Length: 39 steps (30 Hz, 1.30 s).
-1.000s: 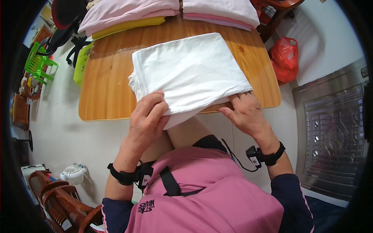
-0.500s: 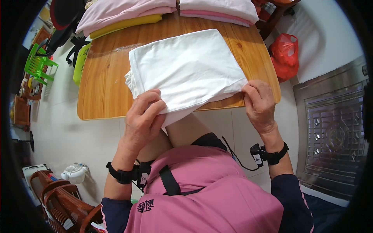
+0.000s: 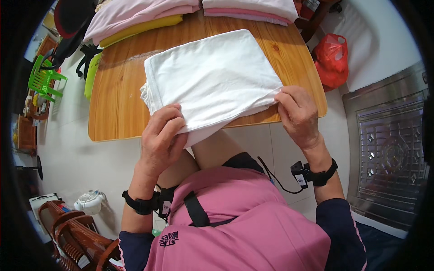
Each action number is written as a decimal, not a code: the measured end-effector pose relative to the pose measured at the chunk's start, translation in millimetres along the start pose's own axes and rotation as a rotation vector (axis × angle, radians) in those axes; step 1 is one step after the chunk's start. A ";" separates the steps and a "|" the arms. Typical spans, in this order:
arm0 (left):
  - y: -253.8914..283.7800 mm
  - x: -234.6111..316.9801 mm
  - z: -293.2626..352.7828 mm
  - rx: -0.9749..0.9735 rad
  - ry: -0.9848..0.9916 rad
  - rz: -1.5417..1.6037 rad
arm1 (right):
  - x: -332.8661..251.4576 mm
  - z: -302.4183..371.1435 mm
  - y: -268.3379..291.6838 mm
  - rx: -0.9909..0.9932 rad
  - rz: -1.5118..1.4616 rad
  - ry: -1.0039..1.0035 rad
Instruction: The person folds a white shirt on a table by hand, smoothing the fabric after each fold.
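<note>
Presently, both hands grip the near edge of a folded white cloth (image 3: 212, 81) that lies on a wooden tabletop (image 3: 117, 108). The left hand (image 3: 160, 137) is closed over the cloth's near left corner, fingers curled on top and pinching the layers where that corner hangs past the tabletop's front edge. The right hand (image 3: 298, 115) pinches the near right corner, fingers bent on the fabric just at the tabletop's edge. The cloth spreads away from the hands across the middle of the tabletop, flat, with stacked layers showing along its left side. Beyond the cloth, at the far side from the hands, lie folded stacks: pink cloth (image 3: 131, 13) over a yellow piece (image 3: 140, 30) toward the left, and a white and pink stack (image 3: 253, 10) toward the right. Each wrist carries a black band (image 3: 323, 174). A red bag (image 3: 332, 58) sits on the floor, right of the right hand.
</note>
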<state>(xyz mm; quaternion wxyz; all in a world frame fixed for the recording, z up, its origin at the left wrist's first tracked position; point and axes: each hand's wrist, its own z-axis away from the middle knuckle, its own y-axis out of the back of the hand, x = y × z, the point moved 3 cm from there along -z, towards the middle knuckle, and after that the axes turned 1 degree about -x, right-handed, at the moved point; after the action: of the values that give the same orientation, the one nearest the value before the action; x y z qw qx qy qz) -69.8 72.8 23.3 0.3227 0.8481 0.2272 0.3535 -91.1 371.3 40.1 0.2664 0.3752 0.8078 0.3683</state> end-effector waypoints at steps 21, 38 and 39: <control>6.8 -4.8 18.7 0.024 -0.065 -0.069 | 0.8 3.3 7.2 0.045 0.002 0.010; 29.9 -10.3 23.3 -0.080 0.031 -0.291 | -3.3 13.6 1.3 -0.045 -0.179 -0.129; 34.4 -13.3 24.4 -0.085 0.032 -0.289 | -9.5 16.4 0.6 -0.045 -0.185 -0.094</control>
<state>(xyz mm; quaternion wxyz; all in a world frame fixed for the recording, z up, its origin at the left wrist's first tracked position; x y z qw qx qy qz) -54.8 31.5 28.4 0.4021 0.7864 0.3370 0.3261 -73.9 370.4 32.4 0.3453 0.3098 0.8172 0.3420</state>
